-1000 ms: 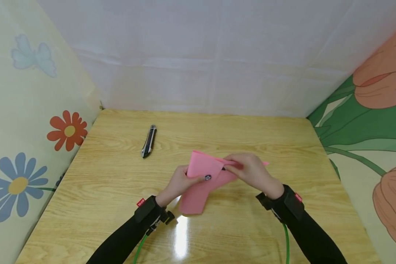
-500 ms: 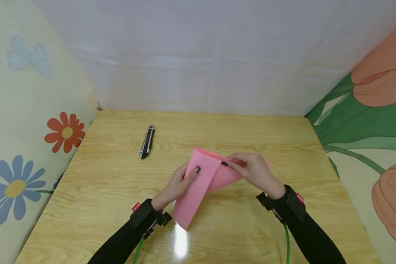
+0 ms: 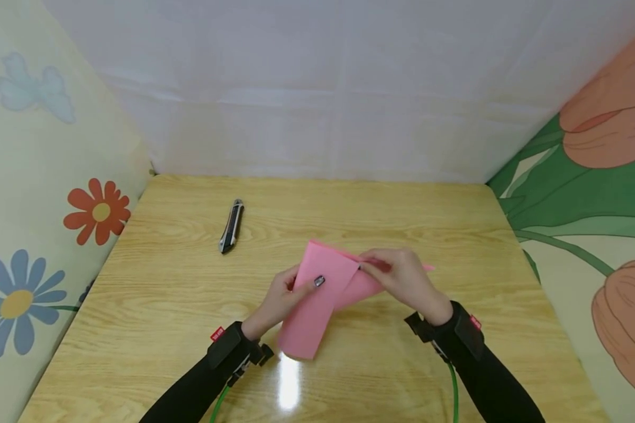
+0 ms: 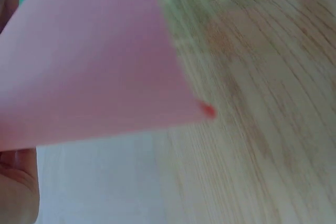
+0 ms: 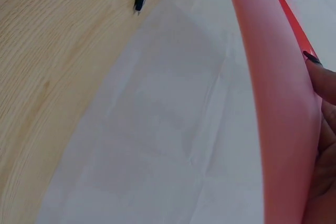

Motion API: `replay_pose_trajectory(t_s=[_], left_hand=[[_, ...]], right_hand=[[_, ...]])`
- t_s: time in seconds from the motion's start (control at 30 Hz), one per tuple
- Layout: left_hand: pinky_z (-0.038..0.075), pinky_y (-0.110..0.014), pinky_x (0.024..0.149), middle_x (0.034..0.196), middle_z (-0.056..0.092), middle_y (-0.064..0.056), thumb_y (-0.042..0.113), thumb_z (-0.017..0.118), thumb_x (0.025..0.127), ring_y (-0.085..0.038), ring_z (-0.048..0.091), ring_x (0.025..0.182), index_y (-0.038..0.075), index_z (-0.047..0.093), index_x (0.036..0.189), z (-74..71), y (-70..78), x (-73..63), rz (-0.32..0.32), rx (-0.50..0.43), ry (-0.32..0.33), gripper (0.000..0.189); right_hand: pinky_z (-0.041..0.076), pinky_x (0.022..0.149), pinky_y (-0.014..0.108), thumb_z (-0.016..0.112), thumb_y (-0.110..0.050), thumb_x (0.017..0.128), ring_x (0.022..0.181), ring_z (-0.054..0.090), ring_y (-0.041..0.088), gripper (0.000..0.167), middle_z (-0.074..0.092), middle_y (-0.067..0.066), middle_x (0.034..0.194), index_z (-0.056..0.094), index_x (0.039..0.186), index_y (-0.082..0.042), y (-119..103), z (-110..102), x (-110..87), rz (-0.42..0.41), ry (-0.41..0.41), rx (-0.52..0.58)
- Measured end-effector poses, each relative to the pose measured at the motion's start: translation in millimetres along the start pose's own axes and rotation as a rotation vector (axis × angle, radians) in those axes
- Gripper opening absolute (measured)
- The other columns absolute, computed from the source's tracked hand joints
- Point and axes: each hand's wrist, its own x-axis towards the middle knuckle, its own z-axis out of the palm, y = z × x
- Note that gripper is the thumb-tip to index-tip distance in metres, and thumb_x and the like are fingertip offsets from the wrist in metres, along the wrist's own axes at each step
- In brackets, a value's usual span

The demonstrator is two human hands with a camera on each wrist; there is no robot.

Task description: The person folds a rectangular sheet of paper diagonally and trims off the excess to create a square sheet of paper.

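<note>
A sheet of pink paper (image 3: 317, 294), folded over on itself, is held up between both hands above the wooden table. My left hand (image 3: 280, 299) grips its left side, thumb lying across the front layer and the other fingers behind. At the upper right edge, where the layers cross, my right hand (image 3: 402, 279) pinches the paper between thumb and fingers. A narrow pink tip sticks out beyond the right hand. In the left wrist view the paper (image 4: 100, 61) covers much of the scene; in the right wrist view it looks like a curved roll (image 5: 278, 98).
A black and silver utility knife (image 3: 231, 227) lies on the table (image 3: 190, 305) at the back left. White cloth (image 3: 317, 88) hangs behind the table, with flower-printed cloth at both sides. Green cables (image 3: 454, 390) run from the wrist cameras.
The front flap's lower end swung down toward the left, then slightly back right. My left thumb shifted on the paper, while the right hand keeps its pinch at nearly the same spot.
</note>
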Motion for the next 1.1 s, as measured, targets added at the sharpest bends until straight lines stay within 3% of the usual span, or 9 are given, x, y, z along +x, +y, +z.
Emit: replay_pose_trajectory(t_s=[0.17,0.33,0.6,0.87,1.1], left_hand=[[0.054,-0.028,0.053,0.084,0.066,-0.022,0.004,0.062,0.088,-0.007,0.062,0.063,-0.009,0.064,0.102,1.6,0.8,0.9,0.013,0.007,0.023,0.019],[0.051,-0.025,0.049,0.078,0.066,-0.019,0.004,0.065,0.086,-0.006,0.059,0.058,-0.008,0.066,0.097,2.9,2.6,2.9,-0.003,0.036,0.045,0.016],[0.044,-0.020,0.045,0.067,0.063,-0.013,0.005,0.066,0.086,-0.004,0.052,0.051,-0.007,0.067,0.091,5.0,6.3,3.6,-0.048,0.086,0.096,0.013],[0.046,-0.021,0.045,0.070,0.064,-0.013,0.007,0.067,0.085,-0.005,0.054,0.052,-0.007,0.067,0.092,6.2,6.5,3.6,-0.102,0.074,0.125,0.015],[0.053,-0.026,0.050,0.080,0.068,-0.019,0.009,0.069,0.085,-0.008,0.062,0.058,-0.006,0.067,0.097,7.2,4.6,2.2,-0.106,0.076,0.141,0.019]], right_hand=[[0.056,0.068,0.030,0.072,-0.005,0.080,0.079,0.069,0.018,0.011,0.072,0.008,0.086,0.074,0.091,-0.003,-2.9,-0.4,-0.9,-0.022,-0.004,-0.013],[0.056,0.067,0.030,0.072,-0.005,0.080,0.079,0.068,0.018,0.011,0.072,0.009,0.086,0.074,0.091,-0.002,-2.7,-0.7,-1.1,-0.029,-0.016,-0.029],[0.056,0.070,0.032,0.071,-0.005,0.082,0.081,0.069,0.019,0.014,0.072,0.009,0.089,0.074,0.095,-0.002,-0.5,1.6,0.8,0.033,-0.053,-0.018],[0.055,0.073,0.035,0.072,-0.006,0.082,0.086,0.068,0.023,0.018,0.072,0.011,0.092,0.072,0.099,0.000,3.6,2.2,1.5,0.065,-0.111,0.008],[0.052,0.067,0.026,0.068,-0.011,0.086,0.086,0.068,0.019,0.022,0.071,0.013,0.099,0.070,0.105,0.001,4.7,-3.1,0.9,0.060,-0.182,0.053]])
